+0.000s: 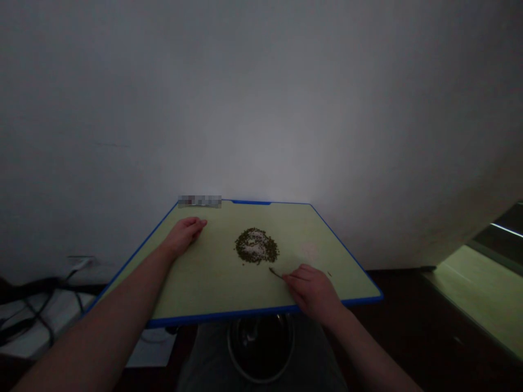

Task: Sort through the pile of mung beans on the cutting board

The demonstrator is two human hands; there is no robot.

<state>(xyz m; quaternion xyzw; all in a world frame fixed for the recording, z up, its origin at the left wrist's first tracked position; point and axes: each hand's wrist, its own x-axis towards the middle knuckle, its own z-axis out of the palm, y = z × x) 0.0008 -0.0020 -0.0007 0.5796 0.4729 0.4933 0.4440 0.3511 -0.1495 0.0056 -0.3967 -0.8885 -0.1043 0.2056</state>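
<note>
A pale green board with a blue rim (pixel 204 283) lies in front of me against a white wall. In its middle sits a small pile of dark green beans mixed with white grains (pixel 256 246). My left hand (pixel 184 233) rests on the board's far left part, fingers curled loosely and pressed together, with nothing visible in it. My right hand (pixel 312 288) lies at the near right, fingers pinched on a thin stick-like tool (pixel 275 271) whose tip points toward the pile. A few stray beans lie beside that hand.
A round dark object with a pale ring (pixel 259 343) sits below the board's near edge. Dark cables and white sheets (pixel 36 316) lie on the floor at left. Another green surface (pixel 486 294) stands at right.
</note>
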